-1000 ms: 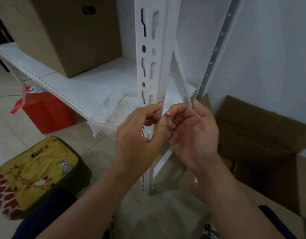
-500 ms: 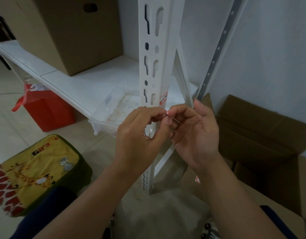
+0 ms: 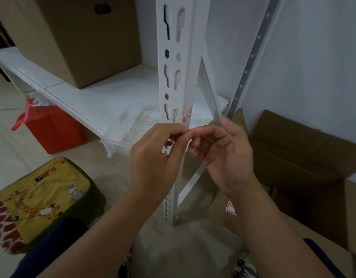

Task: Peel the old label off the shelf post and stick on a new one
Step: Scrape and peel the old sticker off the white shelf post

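Now your hands sit a touch lower against the post than they did a second ago, and more of the red-edged label (image 3: pixel 187 114) on the shelf post (image 3: pixel 178 81) shows clear above your knuckles; half a second back your fingertips were nearly under it. That label is stuck on the post's right-facing edge, just above your hands and apart from them. I'd judge you are busy with something held between the two hands rather than picking at the post itself.

Nearest you, your left hand (image 3: pixel 156 157) is curled, thumb and forefinger pinched together at the post's front face, tips meeting your right hand's. A sliver of pale, red-tinged material shows at the pinch; whether it is the peeled old label or a fresh one on its backing, I cannot tell. Your right hand (image 3: pixel 225 153) is half closed, fingers folded toward the same pinch, thumb raised free; something thin lies across those fingers, too small to name.

Farther off, the white shelf (image 3: pixel 105 99) carries a cardboard box (image 3: pixel 82 37) at the far left.
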